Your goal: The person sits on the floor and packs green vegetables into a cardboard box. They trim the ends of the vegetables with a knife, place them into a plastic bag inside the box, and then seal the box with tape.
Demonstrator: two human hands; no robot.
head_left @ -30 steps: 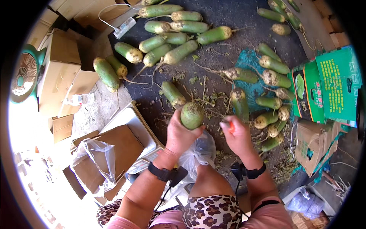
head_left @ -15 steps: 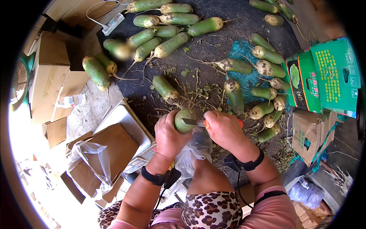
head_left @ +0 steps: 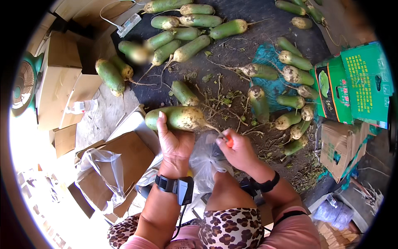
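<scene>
Dark sheet (head_left: 286,31) is carrying loose radishes (head_left: 228,29) | green carton (head_left: 361,74) is standing right | held radish (head_left: 178,118) is lying crosswise above the near left, root (head_left: 212,126) pointing right | left hand (head_left: 176,143) is cradling it, thumb upright | right hand (head_left: 238,151) is gripping orange-handled knife (head_left: 229,141) beside the root

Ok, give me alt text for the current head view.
A person's left hand holds a green radish sideways; the right hand holds an orange-handled knife near the radish's thin root. More green radishes lie on a dark, dirt-strewn mat.
</scene>
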